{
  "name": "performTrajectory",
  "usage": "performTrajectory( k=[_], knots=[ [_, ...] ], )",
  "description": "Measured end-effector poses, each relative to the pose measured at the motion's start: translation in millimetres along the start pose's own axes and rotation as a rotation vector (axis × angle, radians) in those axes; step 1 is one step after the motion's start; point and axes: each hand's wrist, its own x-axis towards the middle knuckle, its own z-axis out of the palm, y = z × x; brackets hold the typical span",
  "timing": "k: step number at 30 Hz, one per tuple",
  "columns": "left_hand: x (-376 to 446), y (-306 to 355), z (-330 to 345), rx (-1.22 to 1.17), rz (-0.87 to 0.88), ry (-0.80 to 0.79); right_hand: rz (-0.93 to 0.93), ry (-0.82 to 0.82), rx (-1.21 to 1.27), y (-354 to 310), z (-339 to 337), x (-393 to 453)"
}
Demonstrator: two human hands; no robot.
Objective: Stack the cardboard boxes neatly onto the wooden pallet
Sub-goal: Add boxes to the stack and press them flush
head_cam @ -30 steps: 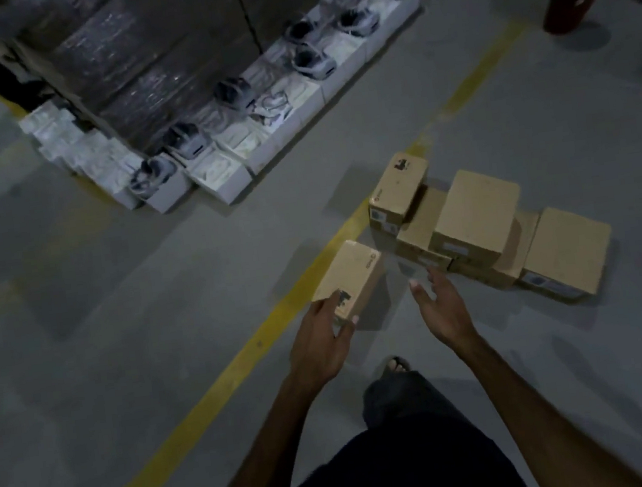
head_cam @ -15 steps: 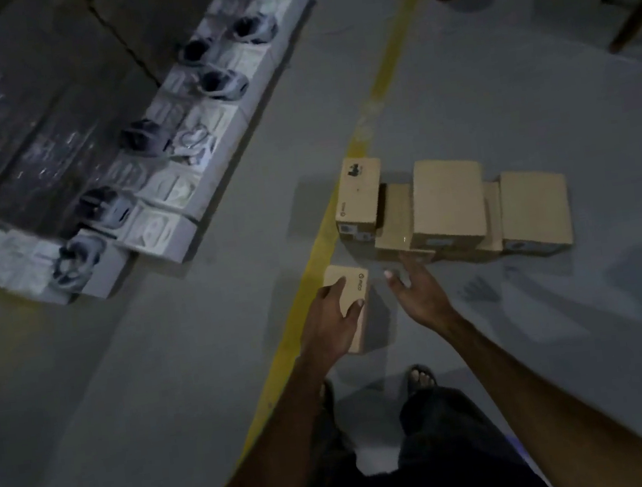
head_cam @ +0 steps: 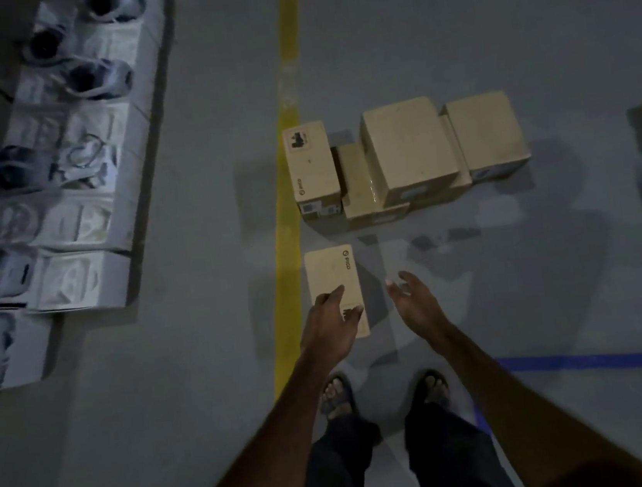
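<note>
Item: narrow cardboard box (head_cam: 334, 282), printed logo on top, gripped at its near end by the left hand (head_cam: 331, 323), thumb on top and fingers curled round the edge; it is just right of the yellow floor line (head_cam: 286, 223). Right hand (head_cam: 418, 304): beside the box, apart from it, fingers loosely extended, holding nothing. Beyond: cluster of cardboard boxes (head_cam: 408, 147) on the grey concrete floor (head_cam: 207, 217), some stacked; left, rows of white open cartons (head_cam: 78, 224) holding dark headsets (head_cam: 17, 169); blue floor tape (head_cam: 608, 359) at right.
</note>
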Motion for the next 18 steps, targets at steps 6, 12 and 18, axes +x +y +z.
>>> performTrajectory(
  k=[6, 12, 18],
  knots=[
    [50.5, -46.9, 38.0, -0.016, -0.05, -0.012, 0.074, -0.008, 0.022, 44.6, 35.3, 52.1],
    [134.0, -92.8, 107.8, 0.057, -0.017, 0.027, 0.041, 0.003, 0.021, 99.9, 78.5, 152.2],
    [233.0, -151.2, 186.9, 0.343, 0.094, 0.154, -0.042, -0.003, 0.055, 167.5, 135.9, 274.3]
  ],
)
